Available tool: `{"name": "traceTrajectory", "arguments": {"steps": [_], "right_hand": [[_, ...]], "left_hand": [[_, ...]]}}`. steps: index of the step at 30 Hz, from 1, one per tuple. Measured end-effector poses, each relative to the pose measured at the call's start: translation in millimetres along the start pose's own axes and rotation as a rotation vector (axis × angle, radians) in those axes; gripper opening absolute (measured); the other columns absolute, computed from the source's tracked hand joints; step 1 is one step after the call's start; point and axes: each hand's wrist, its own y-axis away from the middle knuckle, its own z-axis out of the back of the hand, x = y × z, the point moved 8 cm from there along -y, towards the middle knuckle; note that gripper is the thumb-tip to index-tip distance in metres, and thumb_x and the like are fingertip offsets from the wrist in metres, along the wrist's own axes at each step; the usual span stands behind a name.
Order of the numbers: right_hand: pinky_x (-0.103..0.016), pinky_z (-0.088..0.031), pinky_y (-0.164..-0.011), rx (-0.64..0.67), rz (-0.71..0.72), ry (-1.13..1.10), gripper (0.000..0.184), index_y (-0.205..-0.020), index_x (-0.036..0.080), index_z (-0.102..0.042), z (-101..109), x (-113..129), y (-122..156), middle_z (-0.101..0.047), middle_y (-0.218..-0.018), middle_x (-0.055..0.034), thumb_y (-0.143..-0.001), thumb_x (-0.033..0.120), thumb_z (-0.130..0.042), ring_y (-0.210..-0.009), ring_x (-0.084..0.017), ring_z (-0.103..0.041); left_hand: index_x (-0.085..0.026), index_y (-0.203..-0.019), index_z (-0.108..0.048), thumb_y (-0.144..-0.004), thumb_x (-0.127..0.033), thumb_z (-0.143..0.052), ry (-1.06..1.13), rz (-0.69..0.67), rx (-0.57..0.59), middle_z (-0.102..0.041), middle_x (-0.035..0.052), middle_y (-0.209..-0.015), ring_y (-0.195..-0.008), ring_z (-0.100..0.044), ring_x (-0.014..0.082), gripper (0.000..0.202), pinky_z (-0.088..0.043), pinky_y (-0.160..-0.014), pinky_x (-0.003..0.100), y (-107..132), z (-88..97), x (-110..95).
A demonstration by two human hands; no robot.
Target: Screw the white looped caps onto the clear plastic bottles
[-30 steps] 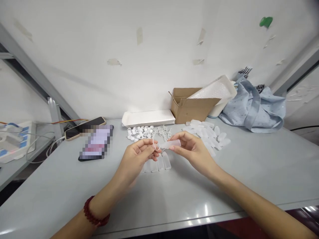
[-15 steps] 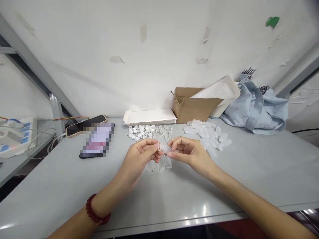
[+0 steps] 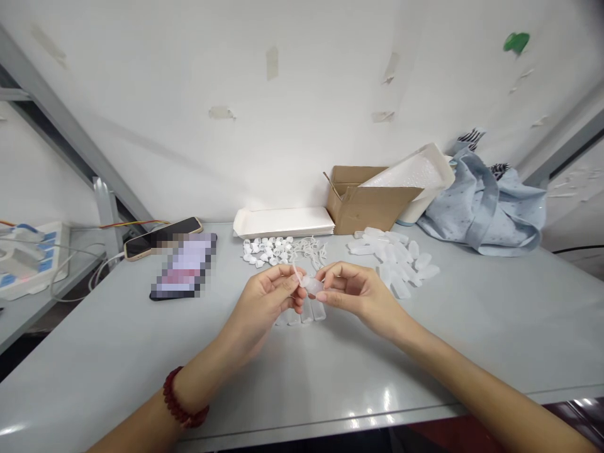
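Both hands meet over the middle of the grey table (image 3: 472, 340). My right hand (image 3: 361, 292) pinches a small translucent plastic tube (image 3: 312, 285) that points at my left hand. My left hand (image 3: 264, 305) has its fingers closed on a tiny clear part at the tube's open end. Just below the hands, a short row of the same translucent tubes (image 3: 304, 311) lies on the table. A red bead bracelet (image 3: 182, 402) circles my left wrist.
A loose pile of translucent tubes (image 3: 401, 258) lies to the right, small white caps (image 3: 264, 248) and thin clear hooks (image 3: 311, 248) behind the hands. Further back stand a white tray (image 3: 283, 221), a cardboard box (image 3: 363, 200), blue cloth (image 3: 491, 201); two phones (image 3: 182, 264) left.
My right hand has drawn in toward my left, so the tube's end now sits against my left fingertips. The tube is turned end-on and looks shorter than a second ago.
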Motion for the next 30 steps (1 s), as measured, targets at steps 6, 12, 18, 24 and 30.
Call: {"name": "traceTrajectory", "arguments": {"steps": [6, 12, 18, 24, 30], "right_hand": [[-0.028, -0.048, -0.070, -0.041, 0.035, -0.005, 0.025, -0.071, 0.019, -0.058, 2.3, 3.7, 0.4, -0.062, -0.090, -0.0014, -0.068, 0.032, -0.079, -0.080, -0.014, -0.061], [-0.028, -0.049, -0.069, -0.054, 0.065, -0.015, 0.025, -0.075, 0.020, -0.059, 2.7, 6.2, 1.6, -0.063, -0.089, -0.0010, -0.068, 0.032, -0.080, -0.079, -0.014, -0.062], [-0.026, -0.048, -0.065, -0.044, 0.061, -0.026, 0.024, -0.073, 0.019, -0.058, -0.1, 6.5, 3.6, -0.062, -0.090, -0.0010, -0.068, 0.028, -0.080, -0.079, -0.014, -0.062], [-0.027, -0.049, -0.069, -0.027, 0.061, -0.043, 0.022, -0.075, 0.020, -0.057, 0.2, 3.8, 2.1, -0.063, -0.093, -0.0015, -0.070, 0.027, -0.078, -0.082, -0.015, -0.064], [-0.027, -0.048, -0.066, 0.012, 0.014, -0.055, 0.023, -0.084, 0.021, -0.058, -3.4, 1.7, 2.7, -0.067, -0.085, -0.0009, -0.073, 0.027, -0.076, -0.079, -0.015, -0.065]], "left_hand": [[-0.015, -0.084, -0.065, -0.080, -0.030, -0.063, -0.046, -0.039, -0.001, -0.062, 0.0029, -0.073, -0.064, -0.055, 0.0128, 0.015, -0.048, -0.062, 0.027, 1.5, -0.9, -3.5], [-0.016, -0.083, -0.070, -0.083, -0.036, -0.060, -0.143, -0.139, -0.009, -0.063, 0.0045, -0.077, -0.066, -0.054, 0.0147, 0.022, -0.046, -0.058, 0.026, 2.4, -1.7, -9.1], [-0.019, -0.085, -0.074, -0.079, -0.036, -0.069, -0.186, -0.158, -0.075, -0.063, 0.0014, -0.072, -0.066, -0.054, 0.0130, 0.019, -0.046, -0.066, 0.026, 3.1, 7.9, -8.6], [-0.021, -0.088, -0.077, -0.074, -0.035, -0.075, -0.185, -0.152, -0.109, -0.069, 0.0029, -0.082, -0.067, -0.056, 0.0130, 0.021, -0.049, -0.077, 0.030, 1.3, 13.1, -8.0], [-0.023, -0.091, -0.077, -0.075, -0.032, -0.075, -0.133, -0.210, -0.029, -0.073, 0.0026, -0.083, -0.078, -0.065, 0.0174, 0.018, -0.053, -0.083, 0.033, 0.7, 8.1, -10.0]]}}
